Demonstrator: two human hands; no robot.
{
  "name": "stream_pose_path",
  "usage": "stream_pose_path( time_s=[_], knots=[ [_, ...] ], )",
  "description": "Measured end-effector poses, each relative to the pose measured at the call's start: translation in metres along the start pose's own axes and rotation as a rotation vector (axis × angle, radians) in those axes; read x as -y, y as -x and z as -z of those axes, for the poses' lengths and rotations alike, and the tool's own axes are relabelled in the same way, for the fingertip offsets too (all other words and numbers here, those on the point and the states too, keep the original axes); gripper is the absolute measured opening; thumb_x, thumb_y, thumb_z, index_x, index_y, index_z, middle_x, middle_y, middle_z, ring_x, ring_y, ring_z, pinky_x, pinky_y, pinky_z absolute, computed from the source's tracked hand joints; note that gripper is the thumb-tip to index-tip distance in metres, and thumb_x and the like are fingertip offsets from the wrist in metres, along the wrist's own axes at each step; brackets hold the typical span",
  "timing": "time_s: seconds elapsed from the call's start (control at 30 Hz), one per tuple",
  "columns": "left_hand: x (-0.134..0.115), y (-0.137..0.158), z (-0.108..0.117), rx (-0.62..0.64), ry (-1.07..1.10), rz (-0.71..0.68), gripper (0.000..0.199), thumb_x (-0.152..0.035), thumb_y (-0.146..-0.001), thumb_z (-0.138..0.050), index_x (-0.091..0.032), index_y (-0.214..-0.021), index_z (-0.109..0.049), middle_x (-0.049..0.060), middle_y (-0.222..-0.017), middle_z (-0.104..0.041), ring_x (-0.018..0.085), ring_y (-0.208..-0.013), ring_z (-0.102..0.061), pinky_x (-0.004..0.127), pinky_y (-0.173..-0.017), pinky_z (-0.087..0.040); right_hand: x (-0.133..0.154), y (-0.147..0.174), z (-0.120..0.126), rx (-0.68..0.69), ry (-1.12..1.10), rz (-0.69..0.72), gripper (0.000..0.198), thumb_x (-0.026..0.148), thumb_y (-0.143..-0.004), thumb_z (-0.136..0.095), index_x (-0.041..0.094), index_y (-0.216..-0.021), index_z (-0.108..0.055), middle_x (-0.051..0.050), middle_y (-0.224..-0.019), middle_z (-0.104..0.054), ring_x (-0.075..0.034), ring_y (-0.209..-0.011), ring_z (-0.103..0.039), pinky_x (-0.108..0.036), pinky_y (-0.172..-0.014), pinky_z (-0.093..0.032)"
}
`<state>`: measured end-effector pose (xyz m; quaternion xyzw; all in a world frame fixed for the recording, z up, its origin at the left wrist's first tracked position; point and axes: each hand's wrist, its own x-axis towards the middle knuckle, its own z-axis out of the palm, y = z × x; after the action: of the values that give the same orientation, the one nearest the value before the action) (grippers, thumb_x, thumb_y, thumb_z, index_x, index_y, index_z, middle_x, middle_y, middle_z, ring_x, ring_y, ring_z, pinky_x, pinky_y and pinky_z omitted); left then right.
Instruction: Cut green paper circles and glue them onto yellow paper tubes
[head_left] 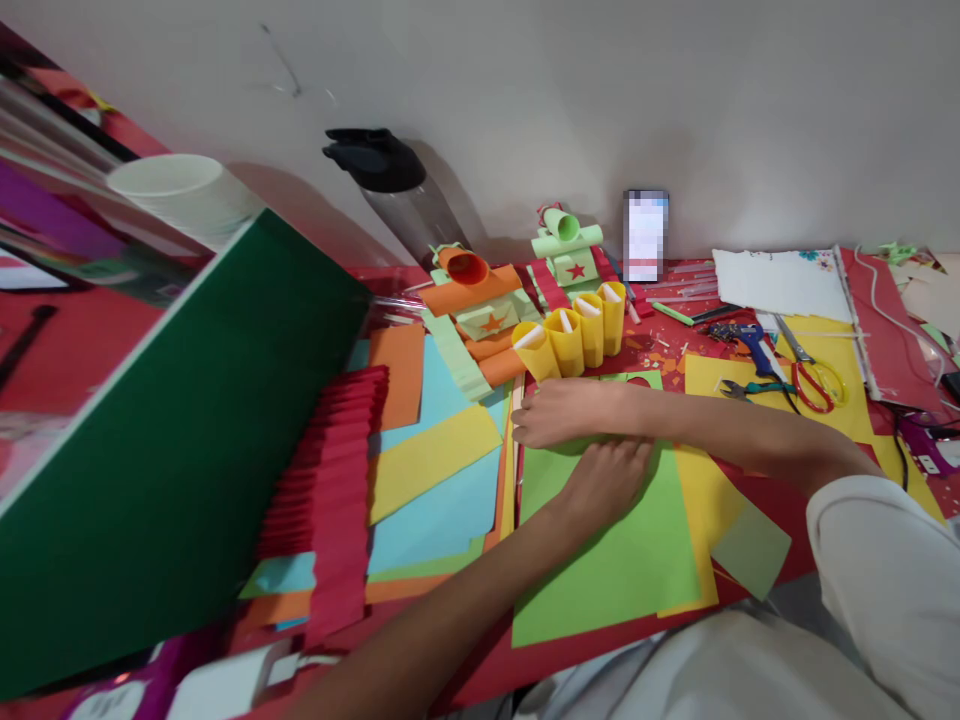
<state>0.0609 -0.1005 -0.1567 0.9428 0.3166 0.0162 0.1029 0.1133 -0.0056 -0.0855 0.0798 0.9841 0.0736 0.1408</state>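
Note:
My arms cross over a large light green sheet of paper (600, 570). Reaching in from the right, my right hand (559, 410) lies palm down near the sheet's upper left edge, its fingers outstretched to the left. My left hand (611, 475) rests on the sheet just below, its fingertips hidden beneath my right forearm. Yellow paper rolls (566, 340) stand in a row behind my right hand. Back left of them is an orange and green paper figure (487, 315) with an orange star; a green and red one (566, 262) with a red star is further back.
A dark green board (187, 430) leans at left, beside a crinkled red paper strip (341, 500). Pliers (757, 388), scissors (814, 375) and a blue glue gun (750, 340) lie at right. A phone (646, 235) and a bottle (405, 190) are by the wall.

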Motion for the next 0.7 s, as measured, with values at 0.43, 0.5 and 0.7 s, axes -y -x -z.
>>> stream_pose_path(
  time_s=[0.43, 0.5, 0.7],
  knots=[
    [0.001, 0.001, -0.002, -0.013, -0.051, -0.028, 0.037, -0.01, -0.099, -0.049, -0.008, -0.133, -0.062, 0.022, -0.12, -0.075, 0.03, -0.106, -0.075, 0.041, -0.086, -0.062, 0.004, 0.003, 0.006, 0.059, 0.009, -0.023, 0.032, 0.0, -0.103, -0.042, 0.007, -0.122, -0.068, -0.015, -0.114, -0.077, -0.023, -0.096, -0.075, -0.034, -0.064, -0.05],
    [0.001, 0.0, -0.001, 0.009, -0.054, -0.016, 0.039, -0.011, -0.099, -0.049, -0.008, -0.136, -0.061, 0.022, -0.122, -0.074, 0.031, -0.107, -0.075, 0.04, -0.084, -0.062, 0.005, 0.007, 0.014, 0.061, 0.017, -0.049, 0.033, -0.001, -0.103, -0.041, 0.008, -0.12, -0.068, -0.015, -0.113, -0.077, -0.023, -0.093, -0.075, -0.033, -0.063, -0.049],
    [-0.002, 0.0, 0.005, 0.034, -0.08, -0.019, 0.043, -0.01, -0.098, -0.049, -0.008, -0.14, -0.059, 0.023, -0.132, -0.071, 0.028, -0.099, -0.077, 0.036, -0.076, -0.062, 0.001, 0.034, 0.045, 0.001, -0.063, -0.18, 0.024, 0.002, -0.102, -0.047, 0.012, -0.114, -0.065, -0.012, -0.108, -0.075, -0.02, -0.088, -0.071, -0.03, -0.066, -0.047]
  ],
)
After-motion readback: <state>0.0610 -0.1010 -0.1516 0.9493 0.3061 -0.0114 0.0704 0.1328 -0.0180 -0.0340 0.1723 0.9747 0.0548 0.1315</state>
